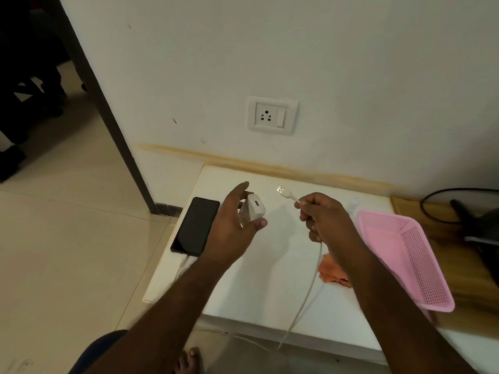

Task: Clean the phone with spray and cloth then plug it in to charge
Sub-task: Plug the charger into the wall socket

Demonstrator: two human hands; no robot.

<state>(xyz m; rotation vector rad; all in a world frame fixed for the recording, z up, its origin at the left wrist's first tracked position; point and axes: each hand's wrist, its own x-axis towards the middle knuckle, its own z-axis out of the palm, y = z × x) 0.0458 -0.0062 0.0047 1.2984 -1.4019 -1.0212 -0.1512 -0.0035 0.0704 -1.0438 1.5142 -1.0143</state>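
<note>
A black phone (195, 226) lies screen up at the left edge of the white table (259, 287), with a white cable end plugged into its near end. My left hand (232, 230) holds a white charger adapter (252, 211) between thumb and fingers, its USB port facing right. My right hand (322, 220) pinches the white charging cable (305, 298) just behind its USB plug (283, 191), which points at the adapter with a gap between them. An orange cloth (333, 273) lies partly under my right forearm.
A white wall socket (272, 114) with a switch sits on the wall above the table. A pink plastic basket (405, 255) stands at the table's right. Beyond it is a wooden surface with a black cable (437, 201). My bare foot (190, 360) shows below.
</note>
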